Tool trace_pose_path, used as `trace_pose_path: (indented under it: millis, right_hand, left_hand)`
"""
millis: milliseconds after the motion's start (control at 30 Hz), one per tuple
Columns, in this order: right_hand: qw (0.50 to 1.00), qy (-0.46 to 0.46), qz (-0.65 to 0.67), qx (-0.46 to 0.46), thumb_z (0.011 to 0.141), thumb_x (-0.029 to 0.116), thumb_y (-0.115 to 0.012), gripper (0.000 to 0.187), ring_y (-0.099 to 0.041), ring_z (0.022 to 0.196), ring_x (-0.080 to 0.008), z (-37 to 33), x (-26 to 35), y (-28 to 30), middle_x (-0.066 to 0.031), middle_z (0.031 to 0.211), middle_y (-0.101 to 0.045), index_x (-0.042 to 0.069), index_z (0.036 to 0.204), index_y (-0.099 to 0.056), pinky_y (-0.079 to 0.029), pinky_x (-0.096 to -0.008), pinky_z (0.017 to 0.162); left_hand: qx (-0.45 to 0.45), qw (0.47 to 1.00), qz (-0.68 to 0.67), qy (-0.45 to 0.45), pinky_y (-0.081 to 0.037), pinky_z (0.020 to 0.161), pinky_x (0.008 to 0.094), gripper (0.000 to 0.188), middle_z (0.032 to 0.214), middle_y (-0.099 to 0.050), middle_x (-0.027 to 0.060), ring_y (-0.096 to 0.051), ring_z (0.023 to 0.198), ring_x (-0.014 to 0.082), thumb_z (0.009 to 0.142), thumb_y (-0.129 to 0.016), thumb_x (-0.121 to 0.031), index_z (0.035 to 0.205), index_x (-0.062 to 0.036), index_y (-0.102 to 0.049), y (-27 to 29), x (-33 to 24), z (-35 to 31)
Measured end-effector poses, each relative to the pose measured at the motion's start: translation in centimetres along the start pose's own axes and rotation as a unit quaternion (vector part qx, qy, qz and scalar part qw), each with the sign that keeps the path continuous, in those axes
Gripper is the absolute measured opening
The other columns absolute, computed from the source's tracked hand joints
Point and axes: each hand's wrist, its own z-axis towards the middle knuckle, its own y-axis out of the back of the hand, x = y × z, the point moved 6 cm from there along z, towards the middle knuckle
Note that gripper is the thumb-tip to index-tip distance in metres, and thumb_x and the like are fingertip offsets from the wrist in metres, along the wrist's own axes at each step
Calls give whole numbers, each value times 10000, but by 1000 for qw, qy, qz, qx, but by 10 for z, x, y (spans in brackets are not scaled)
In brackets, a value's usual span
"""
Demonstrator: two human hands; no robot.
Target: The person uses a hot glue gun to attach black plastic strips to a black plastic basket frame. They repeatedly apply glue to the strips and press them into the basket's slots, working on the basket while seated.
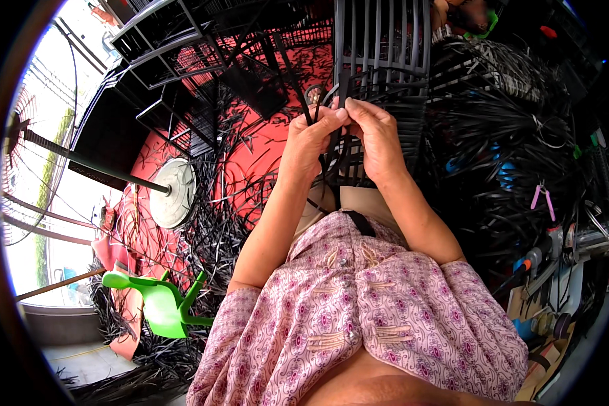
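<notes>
Black strip (344, 88); in both hands (377, 134)

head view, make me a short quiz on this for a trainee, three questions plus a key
1. True or false: the left hand and the right hand are held wide apart.

2. Which lies toward the person's right?
a) bright green plastic piece
b) pink-handled tool
c) fan's round base

3. Fill in: the flat strip held at the two hands is ____ in colour.

Key:
1. False; they are close together, thumbs nearly meeting.
2. b
3. black
</notes>
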Motion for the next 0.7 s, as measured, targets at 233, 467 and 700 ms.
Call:
trace_pose_path:
  millis: [233,467,700]
  right_hand:
    - [998,20,-55,1,950,244,-647,262,-601,860,-90,-3,0,0,-27,892,-683,-8,990,-710,-462,-217,806]
    - [990,-10,110,-90,965,229,-622,238,-640,796,-112,1,-14,13,-50,885,-683,1,954,-691,-512,-253,735]
    - [994,56,-24,-90,935,269,-668,247,-473,673,-45,2,-9,13,30,894,-679,38,996,-732,-394,-204,629]
  left_hand:
    - [33,999,5,-11,-383,613,203,135,741,-606,-56,-479,658,16,912,-684,-129,790,-71,-690,-12,-9,-7]
    - [-2,977,199,-78,-445,766,276,309,853,-589,62,-526,806,130,1009,-525,-274,932,25,-542,-8,2,-1]
    - [-11,924,361,-127,-459,878,391,359,1010,-640,238,-613,994,388,986,-472,-273,1154,40,-519,-6,11,2]
